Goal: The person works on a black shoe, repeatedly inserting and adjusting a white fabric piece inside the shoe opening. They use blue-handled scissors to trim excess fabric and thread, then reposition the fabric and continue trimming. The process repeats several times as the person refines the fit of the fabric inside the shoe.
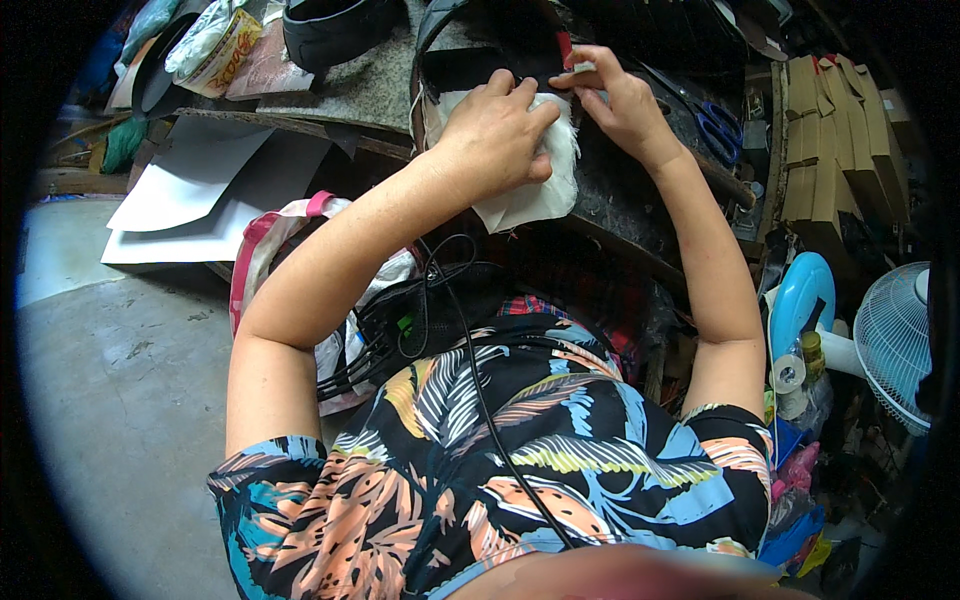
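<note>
My left hand (pixel 500 130) presses on a piece of white cloth (pixel 530 203) with a frayed right edge, its fingers bent over the cloth's top. The cloth lies at the front of a dark workbench, against a black item (pixel 470 68) whose kind I cannot make out. Just right of it, my right hand (pixel 628 108) is raised with thumb and fingers closed in a pinch. Something small and pale shows at those fingertips, too small to name. A narrow red piece (pixel 564 48) stands right behind them.
Scissors with blue handles (pixel 720 132) lie on the bench to the right. Stacked cardboard pieces (pixel 835 140) and a fan (pixel 895 335) stand farther right. At the left are white sheets (pixel 190 185), a tub (pixel 225 60) and a black curved piece (pixel 335 35). A black cable (pixel 470 350) hangs before me.
</note>
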Demonstrator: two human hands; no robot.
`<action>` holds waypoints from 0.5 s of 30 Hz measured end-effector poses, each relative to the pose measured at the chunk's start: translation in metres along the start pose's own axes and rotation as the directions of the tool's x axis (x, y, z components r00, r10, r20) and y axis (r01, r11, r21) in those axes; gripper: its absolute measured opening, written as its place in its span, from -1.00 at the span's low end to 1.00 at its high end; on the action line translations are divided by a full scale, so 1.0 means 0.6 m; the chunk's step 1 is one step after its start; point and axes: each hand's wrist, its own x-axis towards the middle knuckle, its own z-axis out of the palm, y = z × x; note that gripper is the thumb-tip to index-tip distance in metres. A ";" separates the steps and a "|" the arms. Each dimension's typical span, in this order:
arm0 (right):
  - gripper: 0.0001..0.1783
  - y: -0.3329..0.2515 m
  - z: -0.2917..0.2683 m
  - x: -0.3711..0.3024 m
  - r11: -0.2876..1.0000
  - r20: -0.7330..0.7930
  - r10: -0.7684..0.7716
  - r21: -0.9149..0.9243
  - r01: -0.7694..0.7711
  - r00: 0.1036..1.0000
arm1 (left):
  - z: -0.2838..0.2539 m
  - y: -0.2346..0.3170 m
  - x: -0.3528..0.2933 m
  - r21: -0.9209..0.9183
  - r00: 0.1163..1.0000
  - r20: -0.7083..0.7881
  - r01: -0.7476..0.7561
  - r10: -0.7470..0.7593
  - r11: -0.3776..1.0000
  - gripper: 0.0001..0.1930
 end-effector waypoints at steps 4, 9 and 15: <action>-0.59 -0.015 -0.004 -0.014 0.970 0.006 -0.144 -0.194 0.143 0.990 | -0.003 -0.006 0.002 0.011 0.992 -0.079 -0.101 0.102 0.995 -0.54; -0.64 -0.029 0.007 -0.019 0.972 -0.068 -0.147 -0.194 0.132 0.987 | -0.001 -0.009 0.003 -0.116 0.995 0.020 -0.092 0.095 0.989 -0.59; -0.65 -0.032 0.014 -0.019 0.975 -0.091 -0.126 -0.197 0.106 0.988 | 0.021 -0.010 -0.009 0.017 0.982 -0.162 -0.098 0.100 0.995 -0.55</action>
